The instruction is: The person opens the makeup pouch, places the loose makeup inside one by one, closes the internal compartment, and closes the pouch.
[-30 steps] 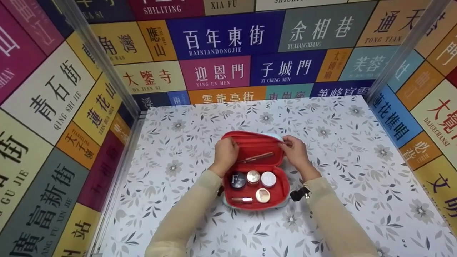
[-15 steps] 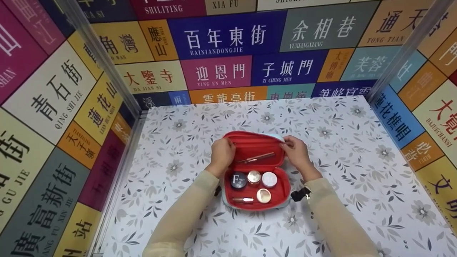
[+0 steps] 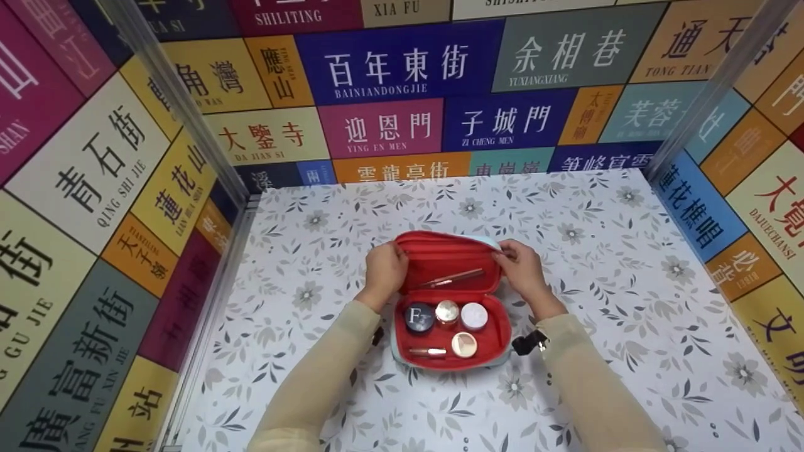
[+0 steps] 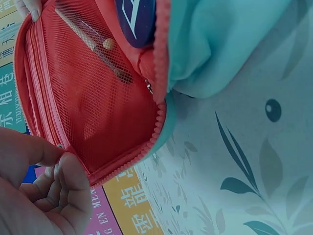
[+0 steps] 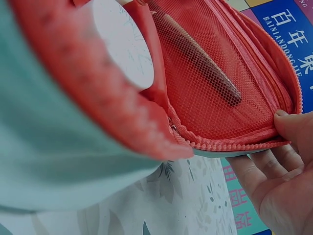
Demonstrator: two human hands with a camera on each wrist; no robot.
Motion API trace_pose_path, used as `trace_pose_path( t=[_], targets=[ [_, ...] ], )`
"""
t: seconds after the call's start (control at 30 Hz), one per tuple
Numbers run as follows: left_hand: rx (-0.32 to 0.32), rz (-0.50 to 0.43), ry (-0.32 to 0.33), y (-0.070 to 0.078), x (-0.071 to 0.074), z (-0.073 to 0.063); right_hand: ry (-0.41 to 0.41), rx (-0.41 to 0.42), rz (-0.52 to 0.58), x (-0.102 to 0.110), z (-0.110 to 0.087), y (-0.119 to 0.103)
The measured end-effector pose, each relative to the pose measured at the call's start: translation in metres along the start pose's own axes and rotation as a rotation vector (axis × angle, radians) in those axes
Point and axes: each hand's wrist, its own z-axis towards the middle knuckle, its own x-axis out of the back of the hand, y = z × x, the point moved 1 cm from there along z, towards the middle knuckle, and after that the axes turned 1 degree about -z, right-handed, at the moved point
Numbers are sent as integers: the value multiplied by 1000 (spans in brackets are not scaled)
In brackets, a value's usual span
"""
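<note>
A red-lined, pale blue makeup bag [image 3: 433, 362] stands unzipped on the table, its lid raised toward the back. In the left wrist view my left hand [image 4: 49, 191] pinches the zipper pull [image 4: 59, 145] at the left end of the lid's mesh pocket [image 4: 88, 112]. My right hand [image 3: 522, 267] grips the lid's right edge, thumb inside and fingers behind. A makeup brush [image 5: 200, 61] lies behind the mesh. In the base sit a black round case [image 3: 419, 317], a gold-topped jar [image 3: 446, 312], a white round case [image 3: 473, 316], a round palette [image 3: 464, 344] and a slim tube [image 3: 427, 352].
A white table [image 3: 301, 364] with a grey leaf and flower pattern lies under the bag. Panels with coloured sign blocks [image 3: 396, 69] enclose the back and both sides. Black straps [image 3: 529, 343] show near the wrists.
My left hand has moved left along the lid to the mesh pocket's left end, uncovering more mesh. The right hand keeps its hold on the lid's right edge.
</note>
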Motion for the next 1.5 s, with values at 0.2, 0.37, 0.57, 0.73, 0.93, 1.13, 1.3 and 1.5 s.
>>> trace_pose_path(
  t=[0.2,0.37,0.57,0.73,0.93,1.13,1.3,1.5],
  targets=[
    [17,-20,1,-3,3,-1,-3,-17,28,0,0,0],
    [26,-3,7,-8,4,1,-12,-22,21,0,1,0],
    [37,-4,18,-13,6,1,-16,-16,21,0,1,0],
    [38,-7,24,-16,7,1,-20,-9,25,-1,1,0],
    [53,-1,21,-20,8,0,-20,-3,21,0,0,0],
    [39,-4,26,-23,9,3,-28,-16,49,1,0,-1],
    [33,-12,32,-24,8,4,-38,-16,55,1,0,0],
    [43,-66,-1,-24,8,1,-41,-16,70,3,-2,2]
  ],
)
